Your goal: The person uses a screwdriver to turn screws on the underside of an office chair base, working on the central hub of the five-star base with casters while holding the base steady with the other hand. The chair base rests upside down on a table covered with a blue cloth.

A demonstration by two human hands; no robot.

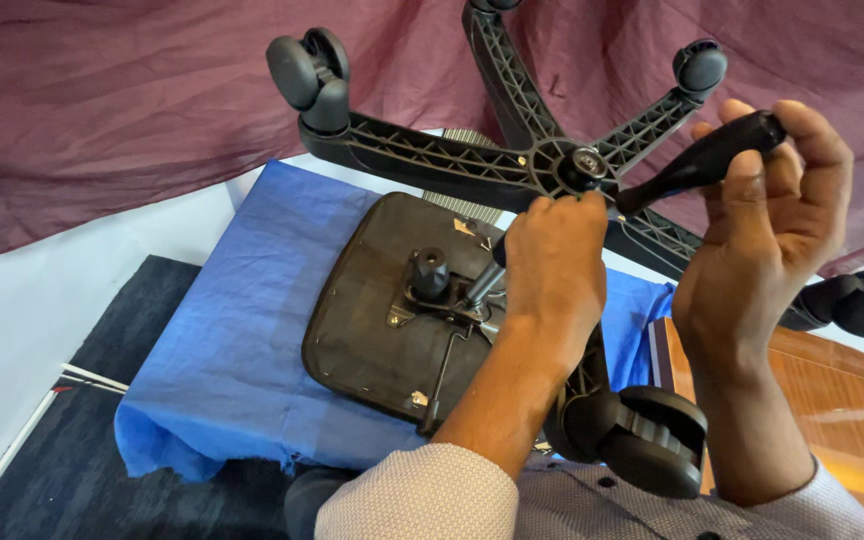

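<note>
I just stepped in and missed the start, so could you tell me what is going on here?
A person is working on an upturned office chair lying on a blue cloth. The left hand grips the centre column just under the hub of the five-arm wheeled base. The right hand holds a black handle whose tip meets the hub. The seat underside, with its metal mechanism, faces up.

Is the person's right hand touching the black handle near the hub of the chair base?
Touching. The head view shows the right hand with fingers wrapped around the black handle.
</note>
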